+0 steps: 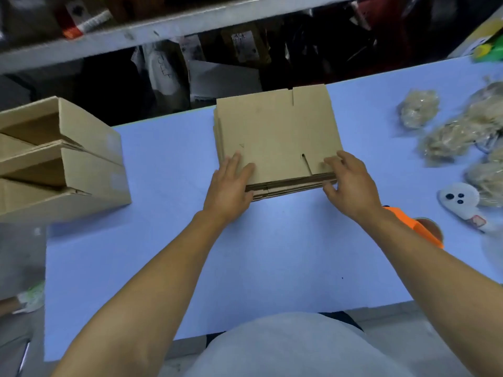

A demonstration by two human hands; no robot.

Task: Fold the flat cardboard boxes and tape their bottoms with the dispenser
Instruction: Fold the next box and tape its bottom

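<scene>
A stack of flat brown cardboard boxes (pixel 277 131) lies at the middle of the blue table (pixel 272 240). My left hand (pixel 231 186) is at the stack's near left corner, fingers on the top sheet and thumb at the edge. My right hand (pixel 349 183) is at the near right corner, fingers curled over the top sheet and thumb under its edge. An orange tape dispenser (pixel 419 229) lies on the table just right of my right forearm, partly hidden by it.
Three folded open boxes (pixel 60 159) stand stacked at the table's left edge. Several clear bags of pale fibre (pixel 457 131) and a white tape dispenser (pixel 462 202) lie at the right. A cluttered shelf (pixel 163 31) rises behind the table.
</scene>
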